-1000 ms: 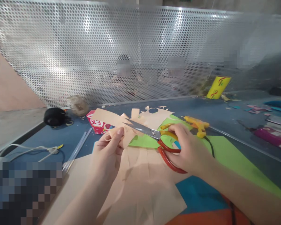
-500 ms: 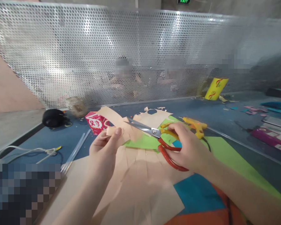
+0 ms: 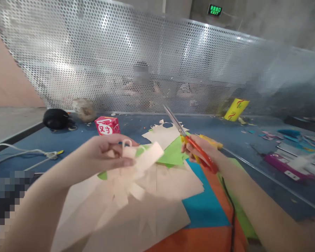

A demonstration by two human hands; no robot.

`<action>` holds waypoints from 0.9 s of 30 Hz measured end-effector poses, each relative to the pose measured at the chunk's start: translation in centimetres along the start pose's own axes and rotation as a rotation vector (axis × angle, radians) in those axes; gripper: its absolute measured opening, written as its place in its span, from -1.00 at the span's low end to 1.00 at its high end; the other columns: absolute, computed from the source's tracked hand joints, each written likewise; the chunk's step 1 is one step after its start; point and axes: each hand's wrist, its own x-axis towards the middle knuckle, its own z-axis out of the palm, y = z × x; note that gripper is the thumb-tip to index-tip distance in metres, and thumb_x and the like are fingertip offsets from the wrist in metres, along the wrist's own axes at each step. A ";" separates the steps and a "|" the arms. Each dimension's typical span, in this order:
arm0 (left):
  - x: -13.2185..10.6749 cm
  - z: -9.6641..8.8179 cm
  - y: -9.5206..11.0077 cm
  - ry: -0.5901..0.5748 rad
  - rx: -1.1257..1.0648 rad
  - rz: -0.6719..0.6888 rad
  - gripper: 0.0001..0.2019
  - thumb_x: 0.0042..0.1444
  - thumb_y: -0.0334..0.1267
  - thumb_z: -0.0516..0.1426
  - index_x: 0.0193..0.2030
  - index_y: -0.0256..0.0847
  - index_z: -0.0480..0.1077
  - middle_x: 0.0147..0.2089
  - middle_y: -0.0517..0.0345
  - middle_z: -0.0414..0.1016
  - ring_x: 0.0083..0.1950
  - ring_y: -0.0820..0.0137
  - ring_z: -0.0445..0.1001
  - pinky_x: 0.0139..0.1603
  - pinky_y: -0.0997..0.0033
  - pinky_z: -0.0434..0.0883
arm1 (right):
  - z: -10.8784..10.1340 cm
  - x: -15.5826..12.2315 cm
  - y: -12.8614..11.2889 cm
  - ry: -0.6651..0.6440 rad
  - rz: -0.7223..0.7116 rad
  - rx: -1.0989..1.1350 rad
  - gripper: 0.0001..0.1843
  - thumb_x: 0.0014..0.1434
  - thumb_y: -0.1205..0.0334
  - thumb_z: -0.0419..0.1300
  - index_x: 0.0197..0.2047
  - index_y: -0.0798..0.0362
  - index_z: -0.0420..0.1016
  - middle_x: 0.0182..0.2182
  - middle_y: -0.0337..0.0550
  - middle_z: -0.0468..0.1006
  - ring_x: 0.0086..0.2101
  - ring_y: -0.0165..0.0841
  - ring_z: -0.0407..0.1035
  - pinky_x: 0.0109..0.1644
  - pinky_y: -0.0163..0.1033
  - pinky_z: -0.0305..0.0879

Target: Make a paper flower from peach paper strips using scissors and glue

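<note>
My left hand (image 3: 105, 155) is closed on a strip of peach paper (image 3: 144, 159), pinching it between thumb and fingers above a fringed peach sheet (image 3: 136, 196). My right hand (image 3: 202, 152) grips red-handled scissors (image 3: 189, 138) whose shut blades point up and away, clear of the paper. Green paper (image 3: 173, 154), blue paper (image 3: 204, 203) and orange paper (image 3: 199, 238) lie under the peach sheets on the blue table (image 3: 238, 129).
A perforated metal screen (image 3: 147, 59) closes the back, with people behind it. On the table are a red carton (image 3: 107, 125), a black object (image 3: 55, 119), a white cable (image 3: 23, 154), a yellow glue gun (image 3: 212, 141), a yellow packet (image 3: 236, 109) and a purple item (image 3: 283, 162).
My right hand lifted the scissors away from the paper and turned the blades upward. My left hand pulled a peach strip toward me, swinging to the right. The view tilted up.
</note>
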 end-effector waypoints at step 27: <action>0.7 4.8 -1.3 -0.385 -0.386 -0.525 -0.48 -0.25 0.15 0.15 -0.25 -0.24 0.46 -0.28 -0.11 0.50 -0.35 0.19 0.48 -0.41 0.29 0.40 | 2.8 -0.7 -0.1 -0.120 0.163 0.615 -0.60 -0.21 0.28 0.31 -0.35 0.02 0.16 -0.38 -0.28 0.42 -0.45 -0.47 0.36 -0.33 -0.32 0.31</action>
